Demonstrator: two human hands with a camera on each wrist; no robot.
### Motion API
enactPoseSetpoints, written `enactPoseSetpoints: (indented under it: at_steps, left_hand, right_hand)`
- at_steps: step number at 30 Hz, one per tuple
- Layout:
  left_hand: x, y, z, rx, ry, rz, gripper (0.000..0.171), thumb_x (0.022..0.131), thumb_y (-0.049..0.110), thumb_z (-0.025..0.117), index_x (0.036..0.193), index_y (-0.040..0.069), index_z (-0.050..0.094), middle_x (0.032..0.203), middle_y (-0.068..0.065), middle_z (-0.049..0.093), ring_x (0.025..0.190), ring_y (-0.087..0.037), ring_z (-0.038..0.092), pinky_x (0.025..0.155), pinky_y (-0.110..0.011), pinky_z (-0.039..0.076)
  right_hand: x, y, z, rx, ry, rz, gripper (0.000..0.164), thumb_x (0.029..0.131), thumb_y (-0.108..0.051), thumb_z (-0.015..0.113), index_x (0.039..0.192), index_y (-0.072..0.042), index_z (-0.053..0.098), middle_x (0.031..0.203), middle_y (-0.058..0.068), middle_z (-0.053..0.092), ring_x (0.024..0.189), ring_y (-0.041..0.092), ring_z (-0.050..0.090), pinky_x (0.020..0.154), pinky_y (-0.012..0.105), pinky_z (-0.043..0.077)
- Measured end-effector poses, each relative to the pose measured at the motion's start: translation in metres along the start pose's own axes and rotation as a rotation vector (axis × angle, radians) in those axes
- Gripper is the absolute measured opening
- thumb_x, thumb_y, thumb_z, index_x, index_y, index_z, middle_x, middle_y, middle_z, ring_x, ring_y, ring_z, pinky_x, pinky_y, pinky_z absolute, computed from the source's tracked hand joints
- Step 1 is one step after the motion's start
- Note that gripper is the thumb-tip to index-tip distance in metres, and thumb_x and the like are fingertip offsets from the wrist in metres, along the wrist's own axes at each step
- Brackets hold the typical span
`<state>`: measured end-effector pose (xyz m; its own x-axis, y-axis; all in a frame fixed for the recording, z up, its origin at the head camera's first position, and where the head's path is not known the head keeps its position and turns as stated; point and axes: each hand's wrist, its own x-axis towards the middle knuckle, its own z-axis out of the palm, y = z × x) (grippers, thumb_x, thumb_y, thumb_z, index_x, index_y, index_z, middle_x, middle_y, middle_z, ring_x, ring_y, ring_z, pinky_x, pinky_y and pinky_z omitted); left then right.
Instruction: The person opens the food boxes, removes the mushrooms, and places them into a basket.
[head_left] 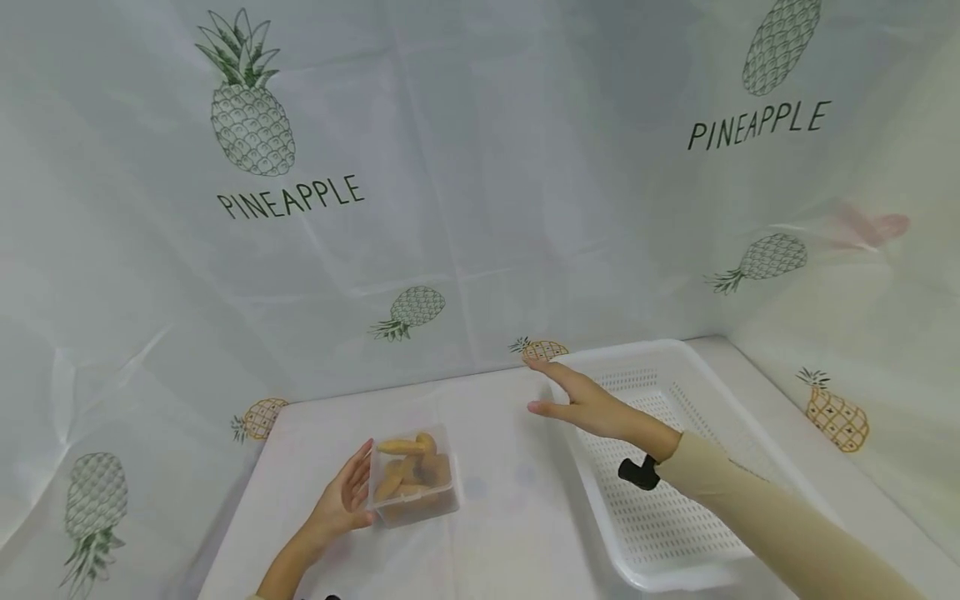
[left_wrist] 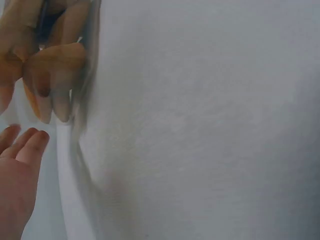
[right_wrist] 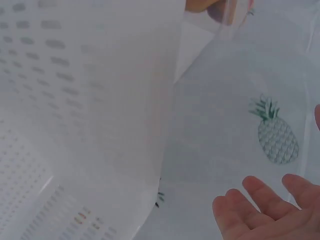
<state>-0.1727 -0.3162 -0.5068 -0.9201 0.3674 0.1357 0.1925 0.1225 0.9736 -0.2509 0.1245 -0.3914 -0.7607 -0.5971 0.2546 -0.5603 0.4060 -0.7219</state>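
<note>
A clear lidless-looking plastic box sits on the left part of the table, holding several yellow-brown, elongated pieces whose kind I cannot tell. My left hand is at the box's left side, fingers along that wall and thumb near the front corner; whether it touches is unclear. In the left wrist view its fingertips show just below the box. My right hand hovers over the left rim of a white perforated basket, fingers extended and holding nothing. The right wrist view shows its spread fingers.
The white table lies between box and basket. Behind it and at the sides hangs a pale sheet printed with pineapples. A black strap piece is on my right wrist, above the basket.
</note>
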Motion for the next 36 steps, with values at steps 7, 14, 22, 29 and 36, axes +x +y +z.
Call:
enactPoseSetpoints:
  at_steps: [7,14,22,29,36]
  left_hand:
    - [-0.003,-0.001,0.008,-0.015,0.024,-0.041,0.122,0.074,0.012,0.089,0.159,0.002,0.003,0.161,-0.030,0.006,0.145,-0.050,0.009,0.106,-0.014,0.033]
    - [0.003,-0.006,0.019,0.062,0.115,-0.114,0.121,0.071,0.001,0.088,0.159,0.004,0.005,0.161,-0.026,0.014,0.146,-0.045,0.018,0.105,-0.016,0.035]
    - [0.009,-0.009,0.020,0.109,0.165,-0.178,0.112,0.075,0.007,0.087,0.158,0.007,0.013,0.159,-0.023,0.026,0.145,-0.042,0.025,0.111,-0.035,0.035]
    - [0.012,-0.011,0.016,0.081,0.161,-0.169,0.110,0.074,0.005,0.088,0.158,0.009,0.016,0.158,-0.021,0.028,0.145,-0.041,0.028,0.108,-0.031,0.040]
    - [0.010,-0.011,0.017,0.096,0.176,-0.202,0.110,0.073,0.008,0.089,0.157,0.009,0.018,0.161,-0.021,0.021,0.146,-0.043,0.021,0.108,-0.034,0.040]
  right_hand:
    - [0.018,-0.020,0.036,-0.018,-0.071,-0.061,0.069,0.098,-0.029,0.066,0.155,-0.006,0.034,0.155,0.012,0.037,0.144,0.031,0.031,0.115,0.053,0.029]
    - [0.034,-0.039,0.069,-0.062,-0.192,-0.082,0.064,0.098,-0.025,0.066,0.153,-0.006,0.038,0.153,0.010,0.042,0.143,0.026,0.035,0.116,0.047,0.031]
    - [0.049,-0.056,0.098,-0.128,-0.264,-0.104,0.063,0.097,-0.025,0.068,0.151,-0.007,0.041,0.152,0.005,0.042,0.140,0.019,0.037,0.114,0.037,0.034]
    - [0.054,-0.066,0.129,-0.316,-0.194,-0.235,0.060,0.090,-0.029,0.077,0.140,-0.005,0.054,0.144,0.015,0.050,0.136,0.029,0.044,0.112,0.040,0.037]
    - [0.055,-0.059,0.165,-0.504,-0.043,-0.417,0.053,0.082,-0.033,0.084,0.125,-0.009,0.066,0.131,0.012,0.058,0.128,0.028,0.053,0.113,0.037,0.037]
